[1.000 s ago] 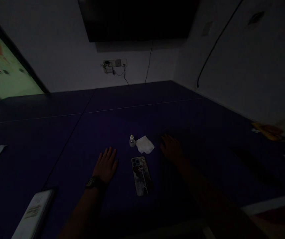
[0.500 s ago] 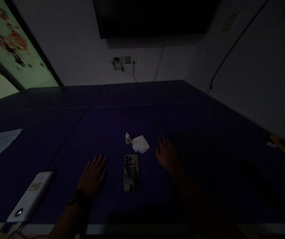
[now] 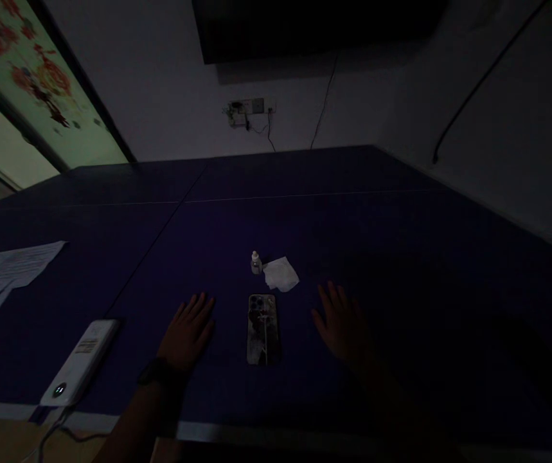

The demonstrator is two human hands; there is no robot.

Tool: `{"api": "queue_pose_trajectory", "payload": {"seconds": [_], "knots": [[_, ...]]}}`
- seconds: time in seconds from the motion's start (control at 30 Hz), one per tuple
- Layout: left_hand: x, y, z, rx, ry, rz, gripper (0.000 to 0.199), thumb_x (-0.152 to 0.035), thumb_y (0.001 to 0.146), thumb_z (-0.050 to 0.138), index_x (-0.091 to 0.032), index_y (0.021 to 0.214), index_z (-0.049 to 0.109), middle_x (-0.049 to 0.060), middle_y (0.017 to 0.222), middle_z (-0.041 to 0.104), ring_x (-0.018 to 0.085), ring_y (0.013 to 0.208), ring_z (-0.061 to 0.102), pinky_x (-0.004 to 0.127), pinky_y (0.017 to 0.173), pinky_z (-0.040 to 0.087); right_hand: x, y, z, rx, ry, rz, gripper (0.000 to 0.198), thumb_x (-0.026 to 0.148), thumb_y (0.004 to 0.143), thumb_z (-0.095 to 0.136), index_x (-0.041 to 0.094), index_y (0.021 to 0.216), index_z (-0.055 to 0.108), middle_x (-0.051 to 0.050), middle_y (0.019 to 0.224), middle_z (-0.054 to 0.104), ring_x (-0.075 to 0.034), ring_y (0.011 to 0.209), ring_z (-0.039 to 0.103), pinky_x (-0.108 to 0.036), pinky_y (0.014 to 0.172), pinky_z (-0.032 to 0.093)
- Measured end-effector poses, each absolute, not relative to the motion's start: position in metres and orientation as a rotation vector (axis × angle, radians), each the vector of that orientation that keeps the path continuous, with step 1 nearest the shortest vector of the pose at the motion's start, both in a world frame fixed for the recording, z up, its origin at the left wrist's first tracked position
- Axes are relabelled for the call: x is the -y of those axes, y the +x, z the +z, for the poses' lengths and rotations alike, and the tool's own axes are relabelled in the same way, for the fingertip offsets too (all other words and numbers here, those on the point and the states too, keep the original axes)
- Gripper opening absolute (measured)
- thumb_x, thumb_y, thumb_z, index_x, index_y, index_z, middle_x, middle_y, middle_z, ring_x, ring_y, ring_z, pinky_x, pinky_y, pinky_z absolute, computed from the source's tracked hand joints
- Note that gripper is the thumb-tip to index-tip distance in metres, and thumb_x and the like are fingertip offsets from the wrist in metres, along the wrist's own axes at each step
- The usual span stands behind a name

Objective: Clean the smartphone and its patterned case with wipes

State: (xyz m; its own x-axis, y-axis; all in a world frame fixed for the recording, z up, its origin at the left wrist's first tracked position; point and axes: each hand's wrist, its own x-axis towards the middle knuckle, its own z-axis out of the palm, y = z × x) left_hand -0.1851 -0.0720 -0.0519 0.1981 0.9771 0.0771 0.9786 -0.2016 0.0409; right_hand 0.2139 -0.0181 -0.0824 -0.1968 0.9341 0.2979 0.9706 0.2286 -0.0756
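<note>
My left hand (image 3: 187,333) lies flat on the dark blue table, fingers stretched and holding nothing; a dark watch (image 3: 156,371) is on its wrist. To its right a smartphone (image 3: 263,330) rests with its back and camera lenses up, in a dark patterned case. My right hand (image 3: 340,321) is on the other side of the phone, palm down with fingers apart and nothing in it. Just beyond the phone are a folded white wipe (image 3: 281,274) and, left of it, a small upright dropper bottle (image 3: 256,263) with a white cap. Neither hand touches these things.
A white power bank (image 3: 81,364) with a lit display and cables lies at the left near edge of the table (image 3: 227,235). Printed papers (image 3: 13,273) lie farther left. Wall sockets (image 3: 251,109) and a dark screen (image 3: 314,26) are on the back wall.
My right hand has drawn slightly back, away from the wipe, and its fingers have spread. The view has swung a little left. My left hand stays flat beside the phone.
</note>
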Motion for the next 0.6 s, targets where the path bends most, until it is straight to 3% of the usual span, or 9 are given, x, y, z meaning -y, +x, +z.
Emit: {"api": "queue_pose_trajectory", "payload": {"seconds": [0.37,0.5,0.6], "knots": [[0.114,-0.197,-0.063,1.767,-2.39,-0.221,0.054,-0.036,0.106,0.038,-0.02,0.158,0.045,0.014,0.161,0.046,0.034,0.149,0.044,0.058,0.117,0.043,0.09,0.226,-0.091,2.233,-1.708,-0.251,0.052,0.034,0.102,0.037,0.018,0.147,0.058,-0.015,0.154,0.056,-0.034,0.144,0.051,-0.057,0.118,0.039],[0.178,-0.208,-0.068,1.599,-2.378,-0.265,0.065,-0.032,0.104,0.044,-0.025,0.166,0.026,0.011,0.161,0.046,0.03,0.146,0.048,0.051,0.112,0.051,0.137,0.271,-0.102,2.29,-1.571,-0.215,0.048,0.034,0.104,0.04,0.024,0.148,0.057,-0.01,0.151,0.06,-0.029,0.132,0.063,-0.047,0.104,0.055],[0.23,-0.221,-0.079,1.495,-2.412,-0.296,0.073,-0.023,0.101,0.043,-0.029,0.168,0.014,0.008,0.154,0.056,0.026,0.139,0.058,0.042,0.106,0.056,0.18,0.324,-0.109,2.107,-1.638,-0.257,0.043,0.031,0.105,0.037,0.021,0.138,0.064,-0.014,0.139,0.068,-0.03,0.118,0.07,-0.047,0.094,0.059]]}}
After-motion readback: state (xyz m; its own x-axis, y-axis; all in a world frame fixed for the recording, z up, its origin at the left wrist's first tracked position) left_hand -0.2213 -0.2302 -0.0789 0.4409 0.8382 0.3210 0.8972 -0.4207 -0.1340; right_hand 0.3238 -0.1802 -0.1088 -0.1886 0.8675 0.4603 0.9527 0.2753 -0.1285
